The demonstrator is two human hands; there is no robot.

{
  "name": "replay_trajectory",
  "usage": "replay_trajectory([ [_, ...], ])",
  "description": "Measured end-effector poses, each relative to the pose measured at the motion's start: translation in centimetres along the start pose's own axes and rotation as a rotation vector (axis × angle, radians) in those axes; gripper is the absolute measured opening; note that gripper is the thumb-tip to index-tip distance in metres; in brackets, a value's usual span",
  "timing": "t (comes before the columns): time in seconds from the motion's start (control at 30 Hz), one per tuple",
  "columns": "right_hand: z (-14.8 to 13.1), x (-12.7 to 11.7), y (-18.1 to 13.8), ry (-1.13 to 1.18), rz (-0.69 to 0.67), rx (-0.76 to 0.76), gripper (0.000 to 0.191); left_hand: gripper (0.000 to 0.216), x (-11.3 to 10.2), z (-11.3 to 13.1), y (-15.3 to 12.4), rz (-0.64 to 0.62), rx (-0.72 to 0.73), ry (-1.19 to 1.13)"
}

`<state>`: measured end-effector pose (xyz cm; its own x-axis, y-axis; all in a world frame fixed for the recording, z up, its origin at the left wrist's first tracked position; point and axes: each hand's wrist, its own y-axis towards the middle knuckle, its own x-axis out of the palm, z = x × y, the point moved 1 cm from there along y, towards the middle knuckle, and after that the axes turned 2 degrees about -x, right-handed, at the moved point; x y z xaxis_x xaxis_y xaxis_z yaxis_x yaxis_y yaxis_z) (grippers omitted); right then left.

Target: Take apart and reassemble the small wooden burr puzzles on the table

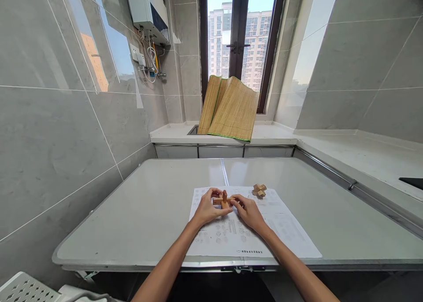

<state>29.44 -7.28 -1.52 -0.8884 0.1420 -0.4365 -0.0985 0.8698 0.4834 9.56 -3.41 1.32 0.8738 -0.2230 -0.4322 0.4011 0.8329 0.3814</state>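
Note:
A small wooden burr puzzle (224,200), with sticks crossed into a plus shape, is held between both hands just above a printed instruction sheet (284,231). My left hand (207,208) pinches its left side, fingers curled around a stick. My right hand (248,211) grips its right side with fingers closed. A second, assembled wooden puzzle (259,190) lies on the sheet, a short way beyond my right hand and apart from it.
The sheet lies on a grey-white folding table (139,214) with a centre seam. Behind it runs a white counter (274,134) with bamboo mats (231,108) leaning on the window. Tiled walls stand at left and right. A white perforated stool (23,289) sits lower left.

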Motion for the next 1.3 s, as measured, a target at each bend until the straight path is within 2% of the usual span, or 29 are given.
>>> replay_trajectory([
  [0.4, -0.3, -0.2, 0.0, 0.147, -0.036, 0.033, 0.04, 0.069, -0.6, -0.1, 0.3, -0.084, -0.096, -0.073],
  [0.7, -0.1, 0.1, 0.1, 0.224, -0.052, 0.052, 0.043, 0.075, -0.6, 0.2, 0.3, -0.038, -0.088, -0.092],
  [1.1, -0.5, -0.1, 0.1, 0.131, 0.066, 0.021, 0.035, 0.078, -0.2, 0.7, -0.1, -0.036, -0.032, 0.004],
  [1.3, 0.2, 0.2, 0.2, 0.194, 0.019, 0.07, 0.041, 0.082, -0.1, 1.0, -0.2, -0.053, -0.025, 0.005],
])
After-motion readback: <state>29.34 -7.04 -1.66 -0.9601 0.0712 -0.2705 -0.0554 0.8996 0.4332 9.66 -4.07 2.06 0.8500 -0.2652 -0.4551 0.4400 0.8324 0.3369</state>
